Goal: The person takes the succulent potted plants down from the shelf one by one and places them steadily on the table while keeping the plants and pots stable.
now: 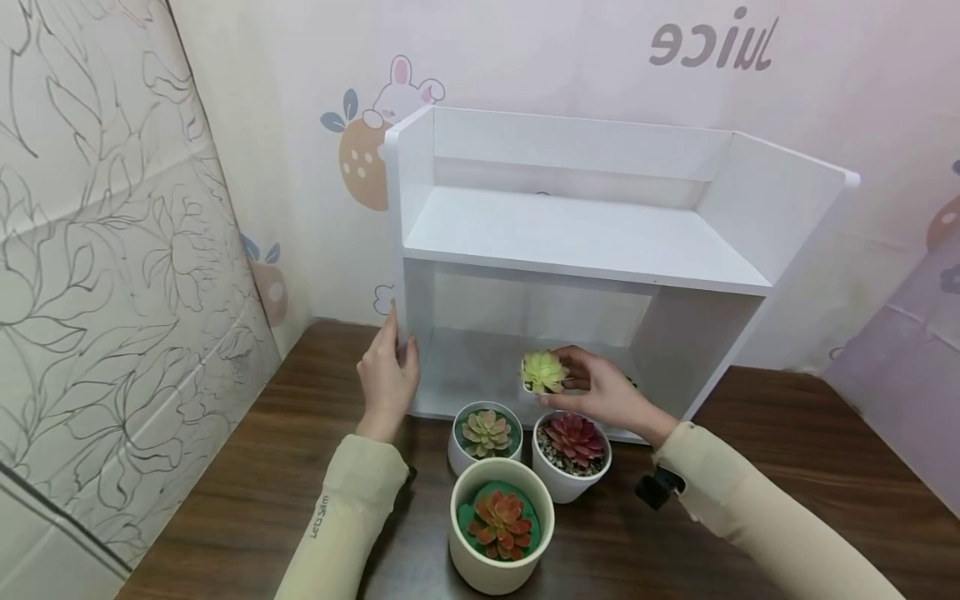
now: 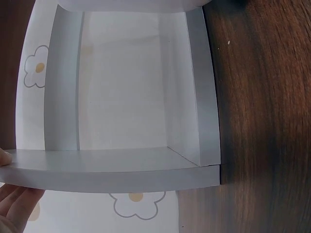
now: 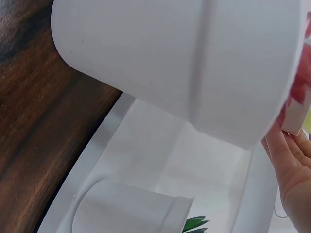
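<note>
My right hand (image 1: 600, 387) holds a small white-potted yellow-green succulent (image 1: 543, 372) by its side, in front of the shelf's lower compartment. My left hand (image 1: 388, 379) grips the left side panel of the white shelf (image 1: 592, 271); the left wrist view shows the thumb on one face and the fingers (image 2: 22, 204) on the other. Below the held plant, a dark red succulent (image 1: 574, 440) and a pale pink-green succulent (image 1: 487, 432) stand in white pots. Nearer me is an orange-red succulent (image 1: 500, 525) in a cream pot.
Another white pot (image 3: 131, 208) with green leaves stands inside the lower compartment at the right, mostly hidden by my right hand in the head view. The shelf stands on a dark wooden table (image 1: 247, 475) against a patterned wall (image 1: 525, 50).
</note>
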`<move>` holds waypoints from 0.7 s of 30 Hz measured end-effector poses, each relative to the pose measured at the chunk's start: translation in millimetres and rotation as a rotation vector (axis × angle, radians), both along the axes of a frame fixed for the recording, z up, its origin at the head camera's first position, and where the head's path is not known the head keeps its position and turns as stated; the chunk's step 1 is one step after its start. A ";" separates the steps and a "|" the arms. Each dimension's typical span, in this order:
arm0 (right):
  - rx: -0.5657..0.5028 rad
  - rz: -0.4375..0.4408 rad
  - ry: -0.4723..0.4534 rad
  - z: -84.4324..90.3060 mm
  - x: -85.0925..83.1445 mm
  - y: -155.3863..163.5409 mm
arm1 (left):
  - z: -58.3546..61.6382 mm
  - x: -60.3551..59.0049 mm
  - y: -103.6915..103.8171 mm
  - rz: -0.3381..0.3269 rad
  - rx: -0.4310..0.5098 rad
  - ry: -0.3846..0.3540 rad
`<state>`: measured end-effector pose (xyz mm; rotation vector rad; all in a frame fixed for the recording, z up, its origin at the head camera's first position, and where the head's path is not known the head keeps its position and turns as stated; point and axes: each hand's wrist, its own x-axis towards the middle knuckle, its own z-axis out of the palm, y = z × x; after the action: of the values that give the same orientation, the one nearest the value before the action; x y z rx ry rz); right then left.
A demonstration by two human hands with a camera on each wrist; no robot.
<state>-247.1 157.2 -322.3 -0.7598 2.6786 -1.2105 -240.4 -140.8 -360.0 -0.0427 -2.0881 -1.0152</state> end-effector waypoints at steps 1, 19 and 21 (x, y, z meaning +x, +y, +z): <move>-0.004 0.002 0.003 0.4 0.8 0.5 | 0.4 0.3 0.1 -0.001 0.001 -0.003; -0.013 0.003 0.019 17.6 21.9 8.9 | 7.8 4.5 0.0 0.005 -0.005 -0.020; -0.020 0.002 0.022 18.6 23.6 10.1 | 8.8 4.8 -0.1 0.004 -0.009 -0.020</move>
<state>-223.5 167.3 -303.7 -0.7824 2.6869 -1.2375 -235.6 -140.9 -351.2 -0.0334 -2.1102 -1.0074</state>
